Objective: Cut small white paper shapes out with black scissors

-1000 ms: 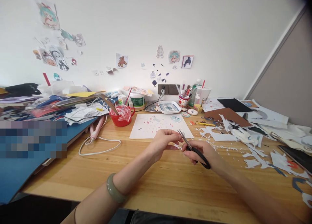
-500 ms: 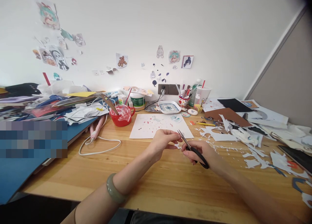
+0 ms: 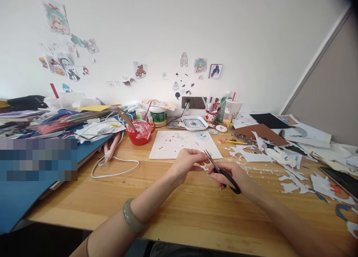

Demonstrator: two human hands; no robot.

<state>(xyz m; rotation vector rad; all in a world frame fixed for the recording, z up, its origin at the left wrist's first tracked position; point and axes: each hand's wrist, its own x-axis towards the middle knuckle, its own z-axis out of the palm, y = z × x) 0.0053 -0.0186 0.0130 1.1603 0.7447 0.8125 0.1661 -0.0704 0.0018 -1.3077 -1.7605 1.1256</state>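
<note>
My right hand (image 3: 233,177) grips black-handled scissors (image 3: 220,169), their blades pointing up and left toward my left hand. My left hand (image 3: 190,162) pinches a small white paper piece (image 3: 205,167) just beside the blades, fingers closed on it. Both hands hover over the wooden desk (image 3: 173,201), in front of a white sheet (image 3: 181,144) dotted with small coloured cut-outs. A green bangle (image 3: 131,220) sits on my left wrist.
Paper scraps (image 3: 279,167) litter the right side. A red cup (image 3: 140,132), a patterned dish (image 3: 194,123), a pen pot (image 3: 211,114) and a white cable (image 3: 114,165) lie behind and left. Piled papers and a blue board (image 3: 41,190) fill the left.
Almost nothing differs; the hands and scissors stay in the same place, with only a slight shift of the view.
</note>
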